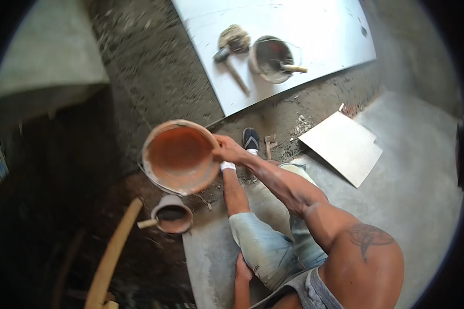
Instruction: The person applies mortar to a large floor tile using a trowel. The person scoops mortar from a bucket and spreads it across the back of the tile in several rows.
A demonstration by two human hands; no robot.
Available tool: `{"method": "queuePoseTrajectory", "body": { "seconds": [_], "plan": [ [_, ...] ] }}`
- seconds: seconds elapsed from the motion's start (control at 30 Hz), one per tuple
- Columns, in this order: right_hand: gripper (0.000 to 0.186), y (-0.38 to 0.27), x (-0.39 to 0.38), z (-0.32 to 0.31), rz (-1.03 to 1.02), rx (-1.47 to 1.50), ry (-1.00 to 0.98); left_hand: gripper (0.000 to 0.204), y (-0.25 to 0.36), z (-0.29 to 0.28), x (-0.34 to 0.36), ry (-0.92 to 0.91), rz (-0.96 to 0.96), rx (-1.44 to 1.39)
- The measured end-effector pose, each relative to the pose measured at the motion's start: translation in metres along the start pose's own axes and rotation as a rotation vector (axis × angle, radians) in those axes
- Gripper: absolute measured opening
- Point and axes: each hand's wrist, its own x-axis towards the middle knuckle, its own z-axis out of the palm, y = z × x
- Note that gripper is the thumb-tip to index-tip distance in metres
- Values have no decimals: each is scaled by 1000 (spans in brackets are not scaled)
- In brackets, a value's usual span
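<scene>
large orange bucket (pixel 180 154): blurred | right hand (pixel 226 148): some fingers hidden at rim | left forearm (pixel 242 294): cut by lower edge | wooden pole (pixel 115 252): ditto | white board (pixel 335 38): cut by top edge | small bucket (pixel 178 226): contents too dark to tell

The left head camera looks steeply down through a wide fisheye lens, close enough for the person's right shoulder (pixel 371 262) to loom at the near right; it faces over the shorts (pixel 258 242) toward a white board (pixel 325 31) on the far side, dark curved borders at left and right
</scene>
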Motion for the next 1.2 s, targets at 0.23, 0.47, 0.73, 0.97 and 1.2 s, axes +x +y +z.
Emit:
{"method": "queuePoseTrajectory", "body": {
  "seconds": [0.23, 0.47, 0.73, 0.97, 1.2],
  "plan": [
    [51, -20, -150, -201, 23, 188, 314, 29, 49, 10, -40, 376, 280, 355],
    [61, -6, -267, -320, 106, 559, 643, 35, 77, 113, -60, 359, 416, 654],
    [55, 48, -205, -443, -154, 991, 996, 15, 123, 216, -31, 344, 594, 1002],
    [62, 63, -63, -565, -188, 1088, 990, 35, 81, 178, -55, 552, 518, 1095],
    [66, 49, 46, -640, -190, 1198, 841, 43, -17, 250, -51, 831, 457, 1282]
  ]
}}
